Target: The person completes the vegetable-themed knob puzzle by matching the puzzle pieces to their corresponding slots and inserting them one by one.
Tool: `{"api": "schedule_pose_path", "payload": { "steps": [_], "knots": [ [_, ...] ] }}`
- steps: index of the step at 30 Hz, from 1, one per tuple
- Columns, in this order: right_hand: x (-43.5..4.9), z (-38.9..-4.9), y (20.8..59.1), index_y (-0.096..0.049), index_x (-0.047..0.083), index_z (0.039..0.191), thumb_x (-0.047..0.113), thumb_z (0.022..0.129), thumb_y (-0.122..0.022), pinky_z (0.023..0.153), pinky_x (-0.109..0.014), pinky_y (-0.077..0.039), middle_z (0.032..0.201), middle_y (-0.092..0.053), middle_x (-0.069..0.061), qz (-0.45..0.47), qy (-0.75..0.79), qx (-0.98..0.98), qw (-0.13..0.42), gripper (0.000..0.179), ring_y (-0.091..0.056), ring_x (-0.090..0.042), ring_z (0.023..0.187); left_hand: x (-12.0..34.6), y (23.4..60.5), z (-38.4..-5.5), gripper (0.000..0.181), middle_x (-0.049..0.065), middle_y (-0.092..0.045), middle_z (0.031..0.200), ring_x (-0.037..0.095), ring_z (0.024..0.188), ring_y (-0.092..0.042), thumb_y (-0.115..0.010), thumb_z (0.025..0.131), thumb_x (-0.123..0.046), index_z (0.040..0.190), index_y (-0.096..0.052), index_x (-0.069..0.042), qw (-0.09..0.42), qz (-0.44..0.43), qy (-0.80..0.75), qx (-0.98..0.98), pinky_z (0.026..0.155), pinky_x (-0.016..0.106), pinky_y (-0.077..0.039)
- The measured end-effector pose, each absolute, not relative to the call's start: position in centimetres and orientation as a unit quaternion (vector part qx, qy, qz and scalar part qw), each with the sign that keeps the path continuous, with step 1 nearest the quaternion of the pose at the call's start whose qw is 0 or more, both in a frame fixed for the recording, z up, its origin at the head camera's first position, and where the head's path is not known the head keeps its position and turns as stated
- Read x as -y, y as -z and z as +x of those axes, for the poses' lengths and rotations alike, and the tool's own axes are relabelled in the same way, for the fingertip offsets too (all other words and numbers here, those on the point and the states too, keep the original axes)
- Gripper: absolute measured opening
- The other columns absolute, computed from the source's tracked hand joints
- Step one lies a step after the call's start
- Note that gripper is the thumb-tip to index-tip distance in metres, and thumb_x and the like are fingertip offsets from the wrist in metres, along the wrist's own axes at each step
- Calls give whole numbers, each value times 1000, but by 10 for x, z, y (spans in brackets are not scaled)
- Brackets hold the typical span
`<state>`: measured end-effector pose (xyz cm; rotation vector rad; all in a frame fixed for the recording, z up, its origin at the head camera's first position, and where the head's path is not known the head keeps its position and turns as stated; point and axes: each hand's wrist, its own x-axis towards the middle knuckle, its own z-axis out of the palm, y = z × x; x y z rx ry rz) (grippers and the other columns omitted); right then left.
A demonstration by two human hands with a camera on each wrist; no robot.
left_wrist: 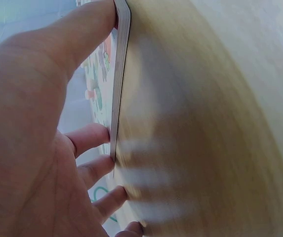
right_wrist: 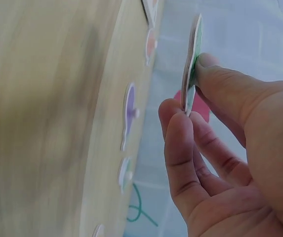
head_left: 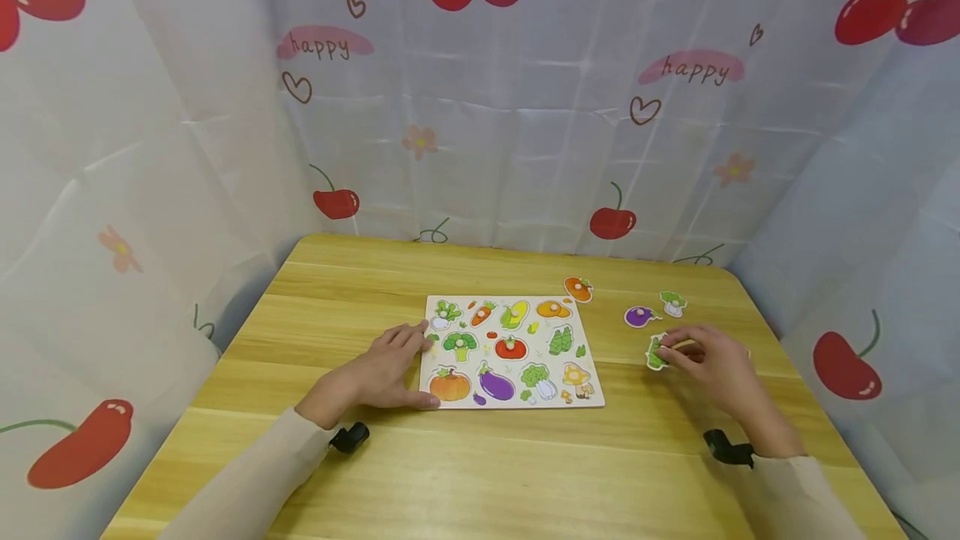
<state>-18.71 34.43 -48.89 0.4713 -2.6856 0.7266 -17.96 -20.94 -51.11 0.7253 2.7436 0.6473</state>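
Note:
A white puzzle board [head_left: 525,401] printed with vegetables lies on the table. My left hand [head_left: 386,369] rests at its left side, thumb by the lower corner and fingertips along the edge. In the left wrist view, the board's thin edge [left_wrist: 121,74] runs past the thumb and fingers. My right hand [head_left: 708,365] pinches a green vegetable puzzle piece [head_left: 656,352] to the right of the board. The right wrist view has this piece [right_wrist: 192,64] raised on edge above the table, between thumb and fingers.
Beyond the right hand lie a purple eggplant piece [head_left: 638,317] and a green-and-white leafy piece [head_left: 673,304]. An orange piece [head_left: 578,289] sits at the board's upper right corner. Cherry-print curtains [head_left: 480,107] hang around the wooden table [head_left: 480,473].

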Motion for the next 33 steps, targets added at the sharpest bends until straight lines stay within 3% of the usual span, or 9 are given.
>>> {"api": "schedule_pose_path", "payload": {
  "steps": [5,11,33],
  "knots": [
    [-328,-191,484,-84,10,103,9,99,-94,75,-18,-65,112,-82,-16,175,-265,938,141,10,-85,-32,90,209,511,-180,103,26,-21,194,57,175,-27,-91,97,-63,166,-48,0,117,249,-220,-936,142,77,-24],
    [-309,-199,485,-85,11,102,12,100,-94,79,-40,-74,110,-83,-13,189,-261,937,135,10,-85,-32,93,209,510,-180,102,26,-21,194,57,175,-26,-90,98,-63,166,-48,0,121,249,-218,-936,143,77,-23],
    [-245,-223,498,-83,13,102,13,103,-91,87,-46,-73,123,-77,-17,217,-284,931,68,8,-83,-27,101,209,510,-180,101,25,-20,194,59,176,-23,-90,97,-64,165,-49,-1,122,242,-219,-937,143,77,-21]
  ]
}}
